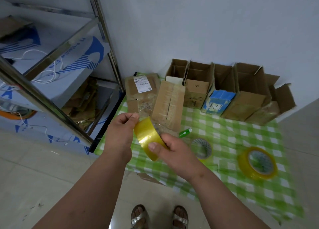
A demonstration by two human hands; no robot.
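Yellow tape roll [148, 139] held at centre frame, above the near-left edge of the green checked cloth [233, 142]. Right hand [172, 149] grips the roll, thumb laid across its side. Left hand [120, 130] is closed in a pinch on the free end, just above the roll.

Step judged: drawing off a length for sealing. The next move calls for a steady pull, then laying the strip along the split seam of the flat carton [168, 104] directly behind.

Containers: a row of open cartons [196, 87], upper centre to upper right, with only bare cardboard showing inside and their floors hidden. Two spare rolls [258, 162] lie on the cloth at right.
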